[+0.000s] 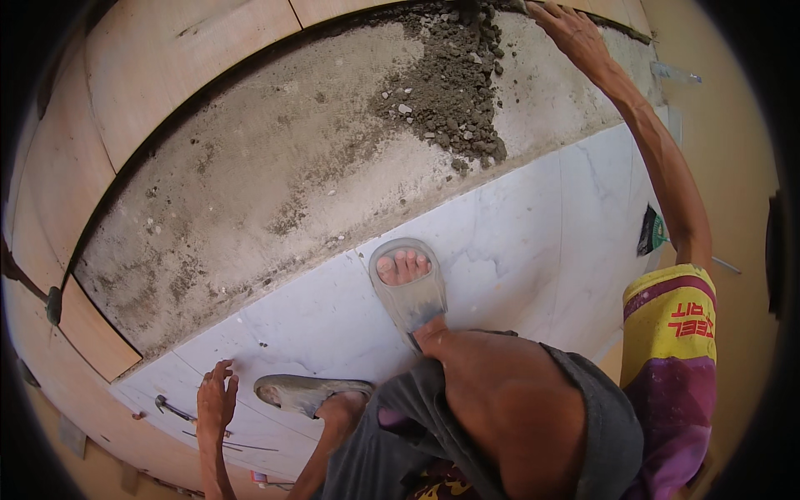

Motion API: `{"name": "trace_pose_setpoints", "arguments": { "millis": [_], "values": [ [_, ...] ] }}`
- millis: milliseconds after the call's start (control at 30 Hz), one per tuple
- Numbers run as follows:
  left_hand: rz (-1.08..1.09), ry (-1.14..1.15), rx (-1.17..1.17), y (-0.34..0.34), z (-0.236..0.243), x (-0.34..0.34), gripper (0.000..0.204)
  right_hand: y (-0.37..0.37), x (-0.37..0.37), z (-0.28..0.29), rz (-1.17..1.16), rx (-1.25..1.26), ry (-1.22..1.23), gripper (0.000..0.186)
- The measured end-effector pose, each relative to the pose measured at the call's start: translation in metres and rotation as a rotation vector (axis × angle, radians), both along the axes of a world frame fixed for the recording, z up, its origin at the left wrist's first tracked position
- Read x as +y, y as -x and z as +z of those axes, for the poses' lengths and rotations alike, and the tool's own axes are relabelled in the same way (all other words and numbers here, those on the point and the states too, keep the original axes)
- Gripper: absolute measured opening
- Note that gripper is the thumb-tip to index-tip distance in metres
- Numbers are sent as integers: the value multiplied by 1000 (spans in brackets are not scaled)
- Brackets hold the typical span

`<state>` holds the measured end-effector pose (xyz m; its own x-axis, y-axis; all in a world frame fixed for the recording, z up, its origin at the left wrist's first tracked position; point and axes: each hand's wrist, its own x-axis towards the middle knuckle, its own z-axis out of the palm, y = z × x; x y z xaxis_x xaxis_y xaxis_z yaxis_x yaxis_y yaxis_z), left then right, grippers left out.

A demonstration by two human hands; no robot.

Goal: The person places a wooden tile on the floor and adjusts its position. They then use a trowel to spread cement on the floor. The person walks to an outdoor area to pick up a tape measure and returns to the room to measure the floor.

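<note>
My right hand (573, 33) reaches far up to the top edge of the grey cement bed (275, 167), its fingers resting at the rim of a heap of dark wet mortar (450, 92); I cannot tell if it holds anything. My left hand (217, 398) is pressed flat, fingers spread, on the white marble slab (517, 225) at the lower left. Just left of it lies a small dark tool (167, 407). I squat on the slab in grey sandals, one foot (407, 279) near the slab's upper edge, the other (308, 392) beside my left hand.
Light wooden boards (167, 75) curve around the cement bed on the left and top. A dark trowel-like tool with a green handle (652, 232) lies at the slab's right edge. A tan floor (733, 150) runs along the right side.
</note>
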<state>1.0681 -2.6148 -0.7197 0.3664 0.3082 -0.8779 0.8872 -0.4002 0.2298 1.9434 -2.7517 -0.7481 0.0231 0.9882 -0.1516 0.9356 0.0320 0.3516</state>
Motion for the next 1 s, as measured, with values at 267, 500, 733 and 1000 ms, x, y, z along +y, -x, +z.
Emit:
{"name": "trace_pose_setpoints", "arguments": {
  "millis": [267, 500, 733, 1000],
  "values": [
    [31, 10, -20, 14, 1, -8, 30, -63, -38, -16, -61, -254, 58, 47],
    [72, 0, -17, 29, 3, -18, 32, -78, -58, 2, -189, -191, 52, 36],
    [123, 7, -32, 24, 10, -20, 31, -38, -93, 21, -558, -158, -13, 30],
    [40, -2, -55, 13, 10, -17, 31, 280, -15, -12, -1245, 2057, 0, 33]
  ]
}}
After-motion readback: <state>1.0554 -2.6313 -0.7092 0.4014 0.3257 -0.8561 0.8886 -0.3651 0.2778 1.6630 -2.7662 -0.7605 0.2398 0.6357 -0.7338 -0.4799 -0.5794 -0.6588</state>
